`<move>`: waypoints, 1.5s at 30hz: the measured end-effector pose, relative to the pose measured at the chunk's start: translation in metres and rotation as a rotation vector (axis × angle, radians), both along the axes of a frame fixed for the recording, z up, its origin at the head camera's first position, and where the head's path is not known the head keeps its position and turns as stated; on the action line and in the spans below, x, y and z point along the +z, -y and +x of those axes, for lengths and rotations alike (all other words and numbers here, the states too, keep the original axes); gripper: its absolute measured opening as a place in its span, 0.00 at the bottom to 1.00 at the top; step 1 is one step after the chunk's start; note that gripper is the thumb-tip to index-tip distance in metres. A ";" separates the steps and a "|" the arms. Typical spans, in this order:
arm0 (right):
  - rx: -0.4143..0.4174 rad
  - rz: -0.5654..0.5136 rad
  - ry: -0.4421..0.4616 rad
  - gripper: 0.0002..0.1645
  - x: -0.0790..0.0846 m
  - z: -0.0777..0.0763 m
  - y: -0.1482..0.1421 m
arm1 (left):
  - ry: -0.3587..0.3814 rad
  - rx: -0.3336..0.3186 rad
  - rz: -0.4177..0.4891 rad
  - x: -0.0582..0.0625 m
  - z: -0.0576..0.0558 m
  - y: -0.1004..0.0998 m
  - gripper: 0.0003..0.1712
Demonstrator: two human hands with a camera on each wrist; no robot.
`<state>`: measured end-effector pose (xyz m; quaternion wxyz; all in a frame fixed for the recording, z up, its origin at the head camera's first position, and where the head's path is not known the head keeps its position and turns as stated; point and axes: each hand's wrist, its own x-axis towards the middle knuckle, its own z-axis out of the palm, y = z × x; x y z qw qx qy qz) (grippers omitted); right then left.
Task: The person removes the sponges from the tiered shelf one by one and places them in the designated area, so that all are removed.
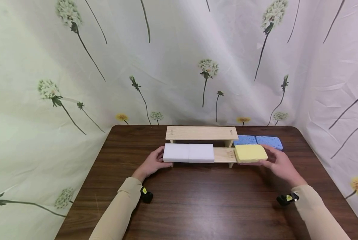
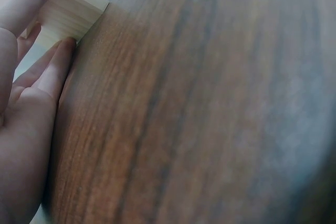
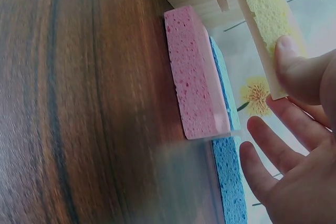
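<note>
At the left end of a two-step wooden rack [image 1: 223, 154], my left hand [image 1: 152, 162] holds the lower step, thumb at the front; part of the grip is hidden. Two white foam blocks [image 1: 188, 153] lie side by side on that step. My right hand [image 1: 282, 166] pinches a yellow sponge [image 1: 250, 153] at its right end, thumb in front and fingers behind. The yellow sponge is raised off the table, level with the step's right end. Below it in the right wrist view stands a pink sponge [image 3: 191, 77], with blue sponges [image 3: 229, 177] behind.
Two blue sponges [image 1: 269, 142] lie side by side right of the rack's upper step [image 1: 201, 133], which bears nothing. The dark wooden table [image 1: 214, 206] backs onto a hanging dandelion-print cloth [image 1: 179, 66], which also runs along the right side.
</note>
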<state>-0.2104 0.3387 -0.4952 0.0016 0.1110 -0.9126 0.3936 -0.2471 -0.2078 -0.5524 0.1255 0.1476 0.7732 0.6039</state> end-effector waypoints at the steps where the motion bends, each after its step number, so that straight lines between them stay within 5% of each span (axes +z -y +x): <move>1: -0.003 0.006 0.003 0.41 0.001 0.000 -0.001 | 0.001 0.001 -0.001 0.000 0.000 0.000 0.47; 45: -0.160 0.022 0.035 0.43 -0.004 0.011 -0.049 | -0.010 -0.006 0.014 -0.004 -0.002 0.000 0.46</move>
